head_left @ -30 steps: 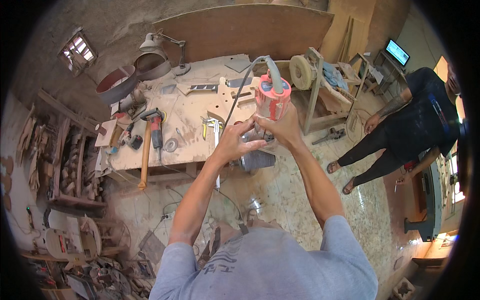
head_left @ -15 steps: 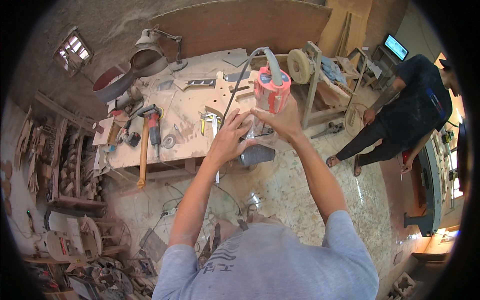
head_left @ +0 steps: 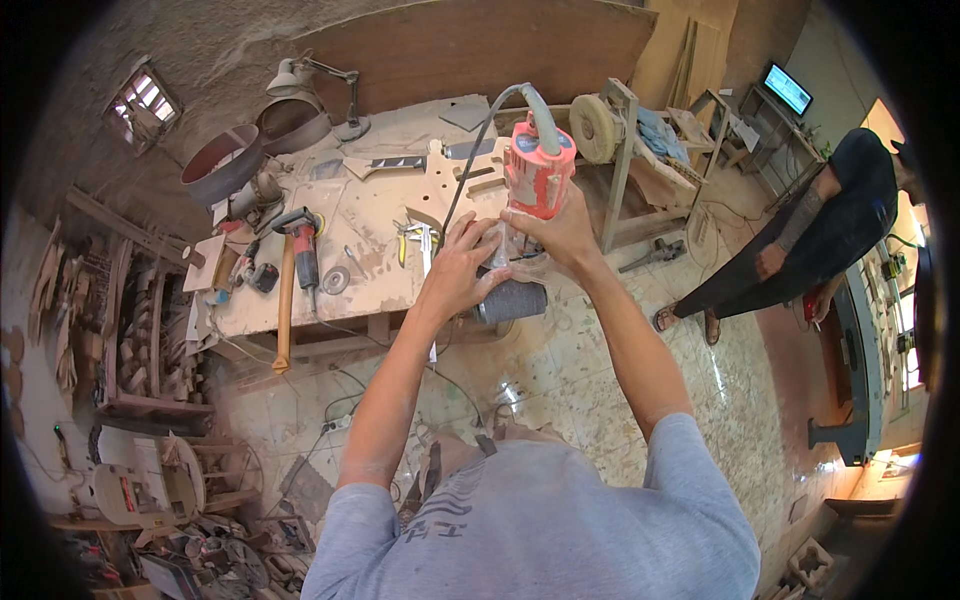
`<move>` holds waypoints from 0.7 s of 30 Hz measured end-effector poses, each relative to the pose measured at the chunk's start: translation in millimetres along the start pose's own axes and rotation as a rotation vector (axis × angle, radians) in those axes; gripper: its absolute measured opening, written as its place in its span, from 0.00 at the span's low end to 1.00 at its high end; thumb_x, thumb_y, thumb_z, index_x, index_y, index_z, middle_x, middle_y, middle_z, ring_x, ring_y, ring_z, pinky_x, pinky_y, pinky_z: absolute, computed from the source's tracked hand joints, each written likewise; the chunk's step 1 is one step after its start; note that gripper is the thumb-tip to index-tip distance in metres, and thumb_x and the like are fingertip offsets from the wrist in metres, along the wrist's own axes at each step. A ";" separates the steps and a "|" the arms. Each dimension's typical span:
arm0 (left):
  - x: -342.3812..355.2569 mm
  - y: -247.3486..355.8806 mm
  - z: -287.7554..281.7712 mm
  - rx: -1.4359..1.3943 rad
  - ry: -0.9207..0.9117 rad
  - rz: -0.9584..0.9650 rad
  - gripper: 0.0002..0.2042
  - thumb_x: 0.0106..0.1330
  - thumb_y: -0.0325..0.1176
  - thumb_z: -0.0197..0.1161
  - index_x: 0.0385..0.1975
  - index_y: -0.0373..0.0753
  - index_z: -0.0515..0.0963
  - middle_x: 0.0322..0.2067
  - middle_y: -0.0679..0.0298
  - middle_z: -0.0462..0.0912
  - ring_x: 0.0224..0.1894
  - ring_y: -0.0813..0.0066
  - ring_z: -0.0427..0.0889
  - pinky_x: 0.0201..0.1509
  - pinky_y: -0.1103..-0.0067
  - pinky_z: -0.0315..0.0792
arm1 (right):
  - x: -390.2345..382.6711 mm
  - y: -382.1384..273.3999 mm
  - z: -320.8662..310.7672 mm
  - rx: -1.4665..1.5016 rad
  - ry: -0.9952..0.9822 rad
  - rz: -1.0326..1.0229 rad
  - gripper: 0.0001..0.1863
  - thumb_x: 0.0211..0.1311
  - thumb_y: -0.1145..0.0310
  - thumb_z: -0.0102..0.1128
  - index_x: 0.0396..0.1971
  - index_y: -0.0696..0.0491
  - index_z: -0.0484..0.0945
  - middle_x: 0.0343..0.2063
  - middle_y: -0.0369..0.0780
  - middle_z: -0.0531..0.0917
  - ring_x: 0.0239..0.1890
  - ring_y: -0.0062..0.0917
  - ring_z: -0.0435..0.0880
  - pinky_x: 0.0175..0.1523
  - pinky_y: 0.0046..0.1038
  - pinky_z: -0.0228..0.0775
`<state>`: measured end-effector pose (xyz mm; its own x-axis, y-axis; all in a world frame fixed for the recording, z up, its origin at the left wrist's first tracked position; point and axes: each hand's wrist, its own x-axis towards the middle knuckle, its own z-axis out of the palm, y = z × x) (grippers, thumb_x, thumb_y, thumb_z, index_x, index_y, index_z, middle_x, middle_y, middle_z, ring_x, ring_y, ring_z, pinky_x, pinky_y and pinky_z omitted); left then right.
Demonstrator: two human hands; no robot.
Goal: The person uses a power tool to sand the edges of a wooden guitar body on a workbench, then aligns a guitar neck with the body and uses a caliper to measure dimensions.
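Router (head_left: 540,178) being held top-up at the right end of the surface (head_left: 372,222), both hands on it.
Right hand (head_left: 566,236) is clasping the red housing low down; left hand (head_left: 462,268) is curving around the clear base (head_left: 505,246), though whether it is gripping or merely touching, cannot tell. Cable (head_left: 464,186) is arching off the top and falling leftward. Grey roller (head_left: 513,301) is showing just below the hands. Guitar (head_left: 437,183) is lying left of the router; calipers (head_left: 426,244) and yellow pliers (head_left: 402,248) are lying just beside the left hand. Farther left, grinder (head_left: 305,258) is resting near a wooden handle (head_left: 286,318), drill (head_left: 264,277) beyond. Lamp (head_left: 353,112) is standing at the back. Well off right, a co-worker (head_left: 835,215) is leaning.
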<state>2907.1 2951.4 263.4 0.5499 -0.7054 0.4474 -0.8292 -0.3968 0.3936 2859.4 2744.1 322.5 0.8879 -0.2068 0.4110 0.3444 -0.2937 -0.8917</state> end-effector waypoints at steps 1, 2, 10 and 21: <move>-0.3 -1.4 -0.1 -0.006 -0.022 -0.003 0.28 0.64 0.46 0.74 0.60 0.34 0.82 0.69 0.53 0.73 0.76 0.46 0.62 0.77 0.60 0.64 | -1.5 0.6 0.6 -0.030 0.014 -0.042 0.33 0.51 0.64 0.83 0.56 0.57 0.78 0.45 0.37 0.85 0.43 0.19 0.84 0.48 0.26 0.79; -1.1 -3.0 -0.8 -0.017 -0.032 0.007 0.28 0.63 0.45 0.74 0.60 0.35 0.82 0.70 0.53 0.72 0.76 0.46 0.62 0.77 0.60 0.64 | -3.4 1.0 1.5 -0.060 0.028 -0.085 0.33 0.51 0.64 0.83 0.55 0.57 0.78 0.45 0.37 0.86 0.43 0.19 0.84 0.49 0.26 0.79; -5.2 2.4 -5.0 -0.066 -0.021 0.080 0.26 0.61 0.43 0.76 0.54 0.32 0.84 0.68 0.59 0.73 0.74 0.49 0.66 0.73 0.61 0.69 | -17.7 -9.3 -0.4 -0.073 0.046 -0.023 0.27 0.51 0.65 0.81 0.50 0.58 0.80 0.40 0.36 0.86 0.41 0.19 0.83 0.48 0.26 0.78; 8.5 -2.8 -7.9 -0.154 -0.075 -0.074 0.27 0.57 0.39 0.78 0.56 0.36 0.85 0.69 0.57 0.72 0.66 0.52 0.76 0.66 0.63 0.75 | -5.0 2.2 2.6 -0.149 0.101 -0.078 0.26 0.51 0.65 0.81 0.47 0.57 0.80 0.40 0.36 0.85 0.42 0.20 0.83 0.48 0.28 0.77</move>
<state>2914.9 2951.2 272.4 0.5949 -0.7217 0.3537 -0.7586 -0.3587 0.5440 2856.5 2746.9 318.0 0.8223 -0.2685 0.5017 0.3556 -0.4458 -0.8214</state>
